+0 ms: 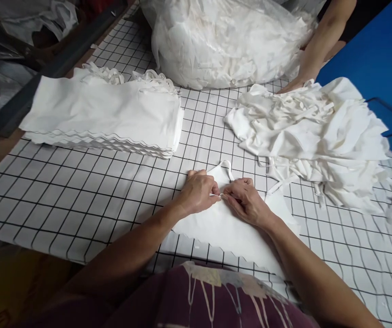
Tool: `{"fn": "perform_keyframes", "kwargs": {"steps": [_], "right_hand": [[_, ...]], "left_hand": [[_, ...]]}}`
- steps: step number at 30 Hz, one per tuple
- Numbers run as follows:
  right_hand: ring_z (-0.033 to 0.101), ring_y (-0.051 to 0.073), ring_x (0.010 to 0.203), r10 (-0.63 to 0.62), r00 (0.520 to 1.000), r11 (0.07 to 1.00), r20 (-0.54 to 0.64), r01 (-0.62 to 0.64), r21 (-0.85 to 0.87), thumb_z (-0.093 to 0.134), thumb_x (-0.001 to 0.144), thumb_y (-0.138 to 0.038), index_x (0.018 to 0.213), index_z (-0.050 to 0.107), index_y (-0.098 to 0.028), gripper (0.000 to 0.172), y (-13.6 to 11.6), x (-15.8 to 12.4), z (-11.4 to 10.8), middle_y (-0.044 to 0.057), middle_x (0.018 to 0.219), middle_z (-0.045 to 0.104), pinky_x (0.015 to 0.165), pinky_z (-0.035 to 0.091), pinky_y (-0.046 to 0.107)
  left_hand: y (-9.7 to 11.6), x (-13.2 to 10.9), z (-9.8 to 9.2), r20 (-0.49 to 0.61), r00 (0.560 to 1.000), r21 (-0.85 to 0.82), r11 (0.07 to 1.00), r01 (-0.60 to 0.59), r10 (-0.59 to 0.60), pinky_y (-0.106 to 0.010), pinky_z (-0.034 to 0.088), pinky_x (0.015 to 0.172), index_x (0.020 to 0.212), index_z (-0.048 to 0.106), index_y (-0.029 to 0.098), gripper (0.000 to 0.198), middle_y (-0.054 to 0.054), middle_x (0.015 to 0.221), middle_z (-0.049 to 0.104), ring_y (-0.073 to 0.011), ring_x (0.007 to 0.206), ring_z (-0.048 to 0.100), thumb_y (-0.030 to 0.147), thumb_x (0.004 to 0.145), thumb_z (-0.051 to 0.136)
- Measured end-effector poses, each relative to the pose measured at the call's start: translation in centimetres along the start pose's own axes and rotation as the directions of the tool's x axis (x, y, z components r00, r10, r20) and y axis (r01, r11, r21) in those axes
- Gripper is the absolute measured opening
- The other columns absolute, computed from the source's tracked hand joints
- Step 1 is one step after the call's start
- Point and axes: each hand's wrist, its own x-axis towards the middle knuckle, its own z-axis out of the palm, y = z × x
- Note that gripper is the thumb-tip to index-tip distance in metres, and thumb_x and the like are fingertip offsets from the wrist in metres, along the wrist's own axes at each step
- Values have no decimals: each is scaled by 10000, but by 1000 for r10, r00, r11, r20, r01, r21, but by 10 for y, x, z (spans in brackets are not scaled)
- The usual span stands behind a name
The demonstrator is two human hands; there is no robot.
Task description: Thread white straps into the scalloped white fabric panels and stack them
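A flat white cloth piece (230,232) with a zigzag-cut lower edge lies on the checked table cover (79,196) right in front of me. My left hand (199,191) and my right hand (245,200) rest on its upper part, fingertips meeting. Both hands pinch a thin white string (228,169) that loops up from the cloth's top edge. The fingers of each hand are closed together around the string.
A neat stack of folded white cloth pieces (107,118) lies at the left. A loose heap of white pieces with strings (315,132) lies at the right. A big clear bag of white cloth (226,41) stands at the back. Another person's arm (318,45) reaches in beside it.
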Motion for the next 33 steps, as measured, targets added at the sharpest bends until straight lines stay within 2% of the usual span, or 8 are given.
{"fn": "perform_keyframes", "kwargs": {"steps": [4,11,16,19,22,28,30,33], "right_hand": [[512,168,737,-83,995,988,51,89,-129,469,981,-196,940,573,-167,115,-1,3,-7,26,768,606,852,308,382],[486,179,734,-197,942,913,271,277,-301,372,988,-128,936,595,-166,232,-3,18,-22,29,729,584,858,267,396],[505,180,729,-164,907,924,387,279,-262,403,990,-167,912,621,-174,231,-1,27,-33,33,718,610,833,259,390],[531,181,747,-157,901,950,405,250,-189,464,973,-199,943,639,-194,178,5,34,-46,26,743,625,807,263,376],[550,208,808,-169,935,945,311,243,-218,530,936,-218,939,647,-195,120,13,50,-60,52,820,642,800,272,382],[538,186,788,-67,997,977,-23,61,-207,623,896,-316,896,655,-182,138,38,100,-81,57,855,594,731,372,337],[484,129,644,58,998,992,-23,-60,-109,701,825,-351,803,623,-181,189,52,113,-82,15,748,549,614,372,282],[398,82,515,242,965,968,105,-247,40,791,706,-381,679,542,-194,312,76,123,-77,-47,584,476,499,328,242]], "left_hand": [[1,1,-1,21,1000,27,1000,-2,1,-416,310,886,722,716,192,102,-18,777,722,-231,935,575,254,799,741],[3,1,-5,59,998,57,998,5,-8,-405,308,878,759,715,184,113,-28,818,723,-236,949,573,278,812,749],[1,1,-5,69,998,33,999,-10,7,-405,307,887,759,708,189,114,-23,815,723,-238,950,572,281,812,748],[-1,1,-4,48,999,5,1000,-2,2,-406,308,900,746,702,194,104,-17,818,727,-232,949,575,266,806,746],[-1,0,-3,21,1000,-15,1000,5,-4,-406,307,907,730,692,197,108,-7,844,731,-223,941,576,262,786,758],[-4,-1,-2,-2,999,-57,998,-33,33,-396,316,888,710,667,199,131,26,805,714,-199,897,572,261,767,768],[-5,0,-2,-13,999,-56,998,-31,30,-398,321,881,701,660,197,141,23,799,709,-200,889,573,258,759,772],[-5,-1,-1,-28,999,-48,999,-21,20,-403,333,885,699,647,194,152,14,793,696,-203,885,579,255,752,775]]}}
